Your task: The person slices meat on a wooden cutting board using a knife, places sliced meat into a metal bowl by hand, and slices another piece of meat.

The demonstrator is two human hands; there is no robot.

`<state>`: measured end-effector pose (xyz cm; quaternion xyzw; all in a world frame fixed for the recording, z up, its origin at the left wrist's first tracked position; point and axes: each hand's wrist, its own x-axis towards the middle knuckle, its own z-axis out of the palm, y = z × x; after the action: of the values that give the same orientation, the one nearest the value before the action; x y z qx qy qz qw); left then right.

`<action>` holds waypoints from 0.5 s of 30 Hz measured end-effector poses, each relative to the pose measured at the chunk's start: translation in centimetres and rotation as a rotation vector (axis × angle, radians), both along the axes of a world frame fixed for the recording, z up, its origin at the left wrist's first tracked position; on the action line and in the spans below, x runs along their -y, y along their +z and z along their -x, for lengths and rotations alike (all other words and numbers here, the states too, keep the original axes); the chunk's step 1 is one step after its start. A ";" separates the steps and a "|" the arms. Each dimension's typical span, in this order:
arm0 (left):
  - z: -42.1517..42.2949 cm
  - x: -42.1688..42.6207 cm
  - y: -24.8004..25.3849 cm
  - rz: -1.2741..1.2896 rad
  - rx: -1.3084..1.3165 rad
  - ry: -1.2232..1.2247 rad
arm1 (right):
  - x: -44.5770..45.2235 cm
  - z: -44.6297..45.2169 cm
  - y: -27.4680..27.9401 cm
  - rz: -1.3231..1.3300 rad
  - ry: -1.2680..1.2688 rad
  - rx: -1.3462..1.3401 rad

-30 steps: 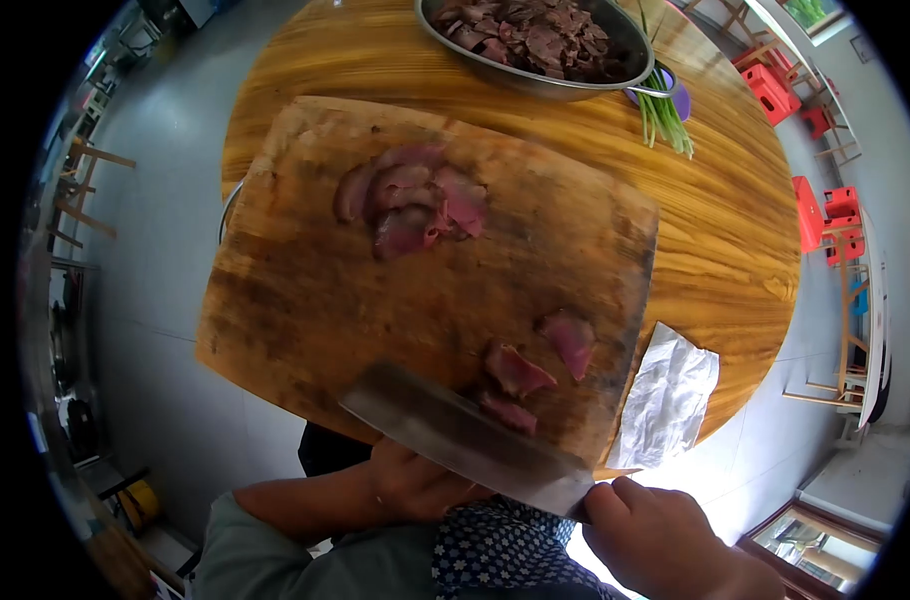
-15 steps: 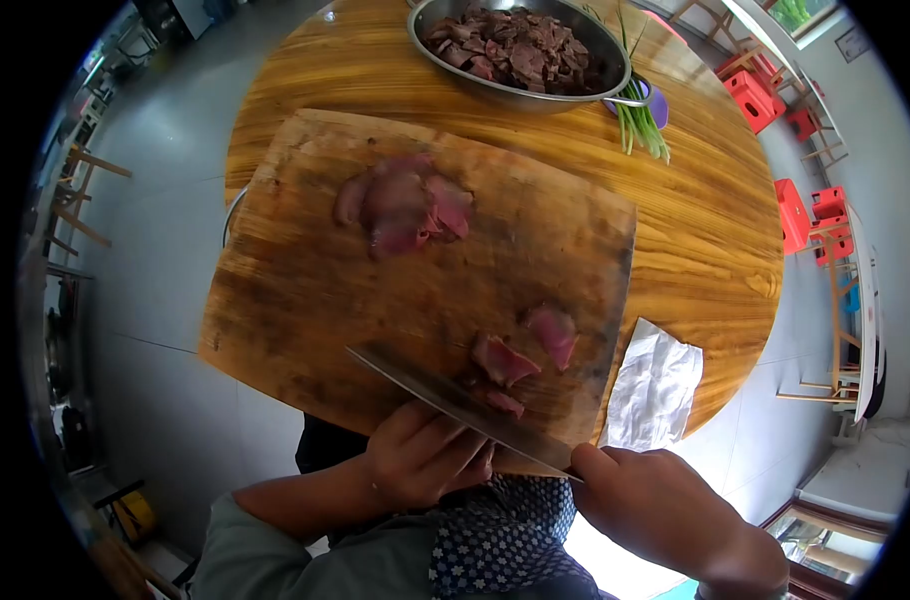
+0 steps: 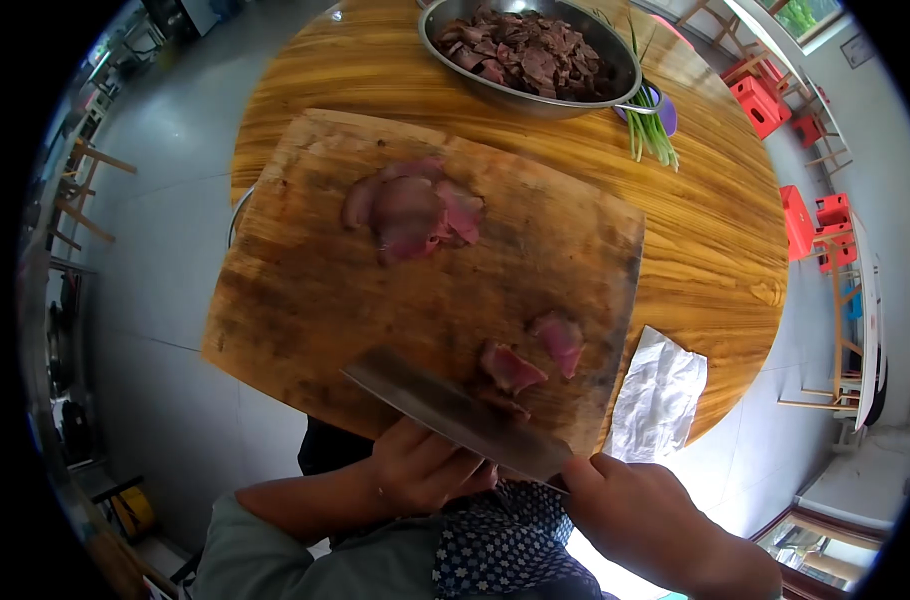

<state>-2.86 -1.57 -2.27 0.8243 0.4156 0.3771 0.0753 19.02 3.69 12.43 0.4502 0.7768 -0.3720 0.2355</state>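
Well, cleaver (image 3: 455, 415) in right fingers (image 3: 587, 477)

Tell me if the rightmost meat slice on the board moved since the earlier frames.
No. The slice keeps its place by the right edge of the cutting board; only the view shifted.

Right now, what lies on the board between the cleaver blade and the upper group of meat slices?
In the head view, only bare, dark-stained wooden cutting board separates the cleaver from those meat slices.
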 end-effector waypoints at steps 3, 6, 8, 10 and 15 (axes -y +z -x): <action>-0.2 0.0 -0.3 -0.023 -0.005 0.001 | 0.8 -0.6 0.1 -0.035 -0.031 0.036; -0.2 -0.3 -0.2 -0.025 0.011 -0.001 | 3.8 -3.3 0.3 -0.073 -0.013 0.084; -0.2 -0.4 -0.3 -0.004 0.012 -0.015 | 5.1 -3.7 0.5 -0.193 -0.149 0.021; -0.2 -0.4 -0.4 -0.020 0.024 -0.022 | 3.7 -2.7 0.3 -0.192 -0.148 0.016; -0.3 0.0 -0.3 -0.043 0.010 0.028 | 0.1 0.6 -1.0 -0.112 -0.020 -0.052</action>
<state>-2.55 -1.57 -2.58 0.8180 0.4185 0.3910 0.0540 18.45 3.63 11.39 0.4605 0.7979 -0.3417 0.1858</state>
